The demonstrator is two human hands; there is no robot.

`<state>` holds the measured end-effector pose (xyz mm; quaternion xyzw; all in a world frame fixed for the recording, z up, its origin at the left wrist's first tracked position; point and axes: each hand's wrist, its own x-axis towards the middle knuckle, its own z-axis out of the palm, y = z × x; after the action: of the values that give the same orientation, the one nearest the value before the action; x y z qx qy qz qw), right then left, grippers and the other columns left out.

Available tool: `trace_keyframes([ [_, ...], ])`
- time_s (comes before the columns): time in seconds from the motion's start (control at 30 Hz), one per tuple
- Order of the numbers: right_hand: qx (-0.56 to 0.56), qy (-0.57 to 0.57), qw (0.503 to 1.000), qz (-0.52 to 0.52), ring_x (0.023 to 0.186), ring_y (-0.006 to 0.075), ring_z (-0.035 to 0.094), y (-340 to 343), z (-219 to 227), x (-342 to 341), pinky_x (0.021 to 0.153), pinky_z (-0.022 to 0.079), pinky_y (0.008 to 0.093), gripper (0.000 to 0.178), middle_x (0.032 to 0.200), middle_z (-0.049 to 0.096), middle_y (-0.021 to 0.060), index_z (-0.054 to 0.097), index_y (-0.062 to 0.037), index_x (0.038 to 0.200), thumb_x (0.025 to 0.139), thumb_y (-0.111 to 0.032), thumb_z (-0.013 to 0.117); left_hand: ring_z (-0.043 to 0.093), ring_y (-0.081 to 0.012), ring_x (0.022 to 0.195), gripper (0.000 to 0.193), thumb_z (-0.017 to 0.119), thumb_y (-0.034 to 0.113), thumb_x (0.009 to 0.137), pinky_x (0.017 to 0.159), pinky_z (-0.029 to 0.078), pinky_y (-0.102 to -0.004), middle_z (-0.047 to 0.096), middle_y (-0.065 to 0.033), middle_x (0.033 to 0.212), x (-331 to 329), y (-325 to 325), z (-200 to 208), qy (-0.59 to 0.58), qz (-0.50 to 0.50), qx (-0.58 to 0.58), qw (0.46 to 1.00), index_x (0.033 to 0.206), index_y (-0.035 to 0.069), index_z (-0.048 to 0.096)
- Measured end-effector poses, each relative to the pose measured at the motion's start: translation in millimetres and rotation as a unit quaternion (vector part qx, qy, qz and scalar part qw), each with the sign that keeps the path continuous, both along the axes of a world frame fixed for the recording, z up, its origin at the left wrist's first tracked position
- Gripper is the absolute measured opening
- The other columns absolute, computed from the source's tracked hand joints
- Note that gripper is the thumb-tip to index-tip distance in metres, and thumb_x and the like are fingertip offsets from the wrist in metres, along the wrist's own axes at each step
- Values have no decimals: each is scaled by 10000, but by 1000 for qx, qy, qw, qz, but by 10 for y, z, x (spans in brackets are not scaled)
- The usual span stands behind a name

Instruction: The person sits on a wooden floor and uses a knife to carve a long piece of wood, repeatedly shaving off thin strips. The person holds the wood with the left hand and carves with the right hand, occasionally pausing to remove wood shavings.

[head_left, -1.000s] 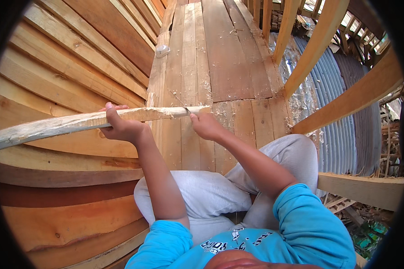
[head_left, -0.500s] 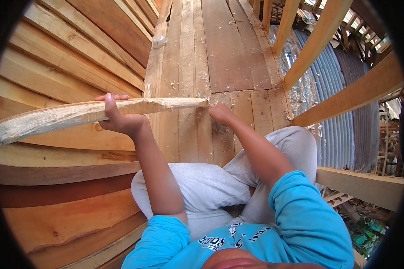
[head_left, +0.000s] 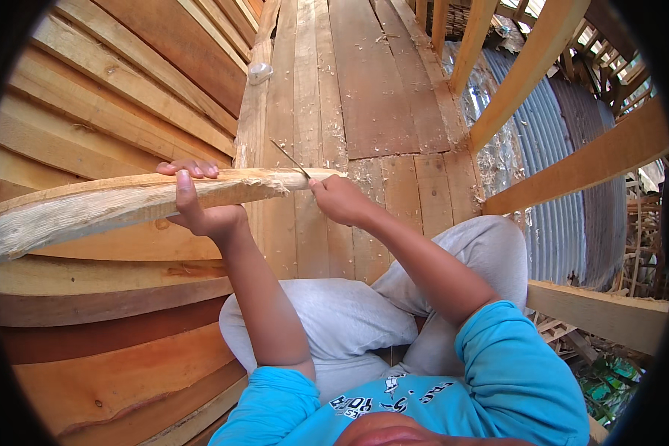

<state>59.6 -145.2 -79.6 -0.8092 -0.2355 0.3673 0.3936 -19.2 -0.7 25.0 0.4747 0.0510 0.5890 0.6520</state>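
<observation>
Two bare hands, both yours, both engaged. Left hand [head_left: 201,202]: wrapped around a pale length of wood [head_left: 119,207], your thumb on the near side, your fingers curled over the far edge. Right hand [head_left: 338,199]: closed in a fist on a thin blade [head_left: 289,157], its handle hidden in your grip; the blade slants up and leftward across the wood's narrow end. Whether your right knuckles touch the wood, you cannot tell from this angle.

One length of wood, held crosswise in front of your folded legs in grey trousers [head_left: 327,312]: broad and rough-faced at the left, tapering to the right.

One plank floor [head_left: 379,89], boards running away from you, strewn with curled shavings [head_left: 482,186]. One small whitish object [head_left: 260,73], kind unclear, on the floor near the wall.

At your left, one wall of overlapping boards [head_left: 104,145]. At your right, several slanting wooden posts [head_left: 531,67], with corrugated metal sheets [head_left: 550,178] beyond them.
</observation>
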Motion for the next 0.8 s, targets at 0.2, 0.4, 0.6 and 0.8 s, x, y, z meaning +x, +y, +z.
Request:
trace_keyframes([
  [0.2, -30, 67, 984, -160, 780, 415, 641, -249, -945, 242, 784, 469, 500, 546, 837, 628, 325, 630, 100, 849, 1020, -357, 385, 461, -125, 675, 238, 587, 239, 809, 650, 412, -300, 458, -15, 728, 44, 83, 22, -25, -126, 1, 992, 1006, 138, 501],
  [0.4, 82, 17, 995, -57, 790, 392, 640, 0, -503, 157, 745, 484, 482, 524, 821, 641, 291, 639, 62, 820, 1028, -345, 384, 453, -149, 651, 280, 609, 276, 795, 629, 404, -315, 442, -26, 729, 66, 58, 28, 4, 34, -33, 999, 985, 117, 478],
  [0.6, 114, -70, 986, -104, 580, 328, 576, -10, -708, 68, 604, 443, 472, 517, 619, 584, 210, 588, 66, 736, 1016, -344, 445, 446, -124, 647, 249, 621, 230, 800, 613, 415, -282, 441, -15, 706, 41, 4, 43, 2, 39, -59, 998, 978, 126, 481],
  [0.8, 30, -103, 988, -113, 816, 473, 641, -4, -763, 15, 745, 481, 534, 490, 809, 649, 300, 646, 73, 824, 1002, -334, 441, 454, -127, 644, 230, 614, 224, 812, 615, 421, -278, 449, -15, 717, -27, 96, -10, -7, 21, -48, 999, 984, 126, 497],
])
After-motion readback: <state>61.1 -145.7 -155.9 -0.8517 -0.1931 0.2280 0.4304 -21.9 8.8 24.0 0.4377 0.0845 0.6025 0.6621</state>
